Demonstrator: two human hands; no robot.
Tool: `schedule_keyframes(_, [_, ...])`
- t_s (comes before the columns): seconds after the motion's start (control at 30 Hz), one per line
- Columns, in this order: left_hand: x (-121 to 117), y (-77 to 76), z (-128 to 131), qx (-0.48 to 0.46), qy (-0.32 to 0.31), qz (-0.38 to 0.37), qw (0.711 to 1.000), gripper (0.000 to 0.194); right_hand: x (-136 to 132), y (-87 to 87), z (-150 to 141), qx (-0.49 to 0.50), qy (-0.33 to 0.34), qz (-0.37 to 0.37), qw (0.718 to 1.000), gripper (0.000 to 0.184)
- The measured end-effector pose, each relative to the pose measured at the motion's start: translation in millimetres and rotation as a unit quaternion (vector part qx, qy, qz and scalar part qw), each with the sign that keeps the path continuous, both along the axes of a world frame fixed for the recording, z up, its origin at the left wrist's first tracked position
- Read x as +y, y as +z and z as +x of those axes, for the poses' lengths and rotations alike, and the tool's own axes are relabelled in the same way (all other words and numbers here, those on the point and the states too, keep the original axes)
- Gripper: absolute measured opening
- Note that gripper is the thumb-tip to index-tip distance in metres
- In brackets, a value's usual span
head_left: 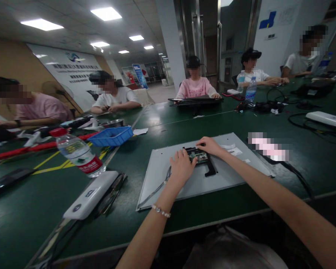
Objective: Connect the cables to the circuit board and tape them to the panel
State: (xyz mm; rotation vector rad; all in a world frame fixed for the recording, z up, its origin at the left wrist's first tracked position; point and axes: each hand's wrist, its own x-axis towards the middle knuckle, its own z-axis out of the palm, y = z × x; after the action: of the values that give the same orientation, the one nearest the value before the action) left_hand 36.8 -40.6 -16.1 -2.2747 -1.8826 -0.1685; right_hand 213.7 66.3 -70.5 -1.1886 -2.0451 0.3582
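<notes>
A flat grey panel [168, 188] lies on the green table in front of me. On its middle sits a small circuit board [203, 157] within a black bracket [210, 169] that has a hooked arm at its lower right. My left hand [182, 164] rests over the left side of the board with fingers spread and the thumb on the board. My right hand [210, 145] is bent at the board's upper edge, its fingertips pinched there against the board. A bundle of cables [161, 185] runs from under my left hand to the panel's lower left.
Left of the panel are a white power bank [91, 196], glasses [112, 194], a water bottle [80, 153] and a blue tray [112, 136]. A blurred-out device with a cable [296, 178] lies at the right. Several people sit around the table; one across [196, 87] handles a dark panel [196, 101].
</notes>
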Motion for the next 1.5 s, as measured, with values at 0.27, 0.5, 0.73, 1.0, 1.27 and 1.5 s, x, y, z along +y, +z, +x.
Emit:
schedule_keyframes(0.27, [1.5,-0.8,-1.4,0.001,0.0,-0.002,1.0,0.064,1.0,1.5,-0.5,-0.008,0.006,0.001,1.0,0.014])
schedule_keyframes(0.5, [1.6,-1.4,-2.0,-0.002,-0.004,0.005,1.0,0.065,-6.6,10.0,-1.7,0.004,0.004,0.021,1.0,0.018])
schedule_keyframes(0.73, [0.3,2.9,-2.1,-0.004,-0.035,0.016,0.999,0.063,-20.7,56.4,40.1,-0.051,-0.078,0.016,0.996,0.021])
schedule_keyframes(1.0, [-3.5,9.7,4.8,0.013,-0.199,0.024,0.98,0.056,-59.9,43.6,115.3,-0.223,-0.218,-0.148,0.938,0.051])
schedule_keyframes(1.27, [-4.6,6.5,7.8,-0.015,-0.245,0.037,0.969,0.051,-68.8,39.2,107.9,-0.119,-0.175,-0.18,0.961,0.029])
schedule_keyframes(1.5, [0.3,11.7,8.2,-0.112,-0.236,0.072,0.963,0.042,-94.7,67.5,90.0,0.186,0.024,-0.263,0.946,0.038])
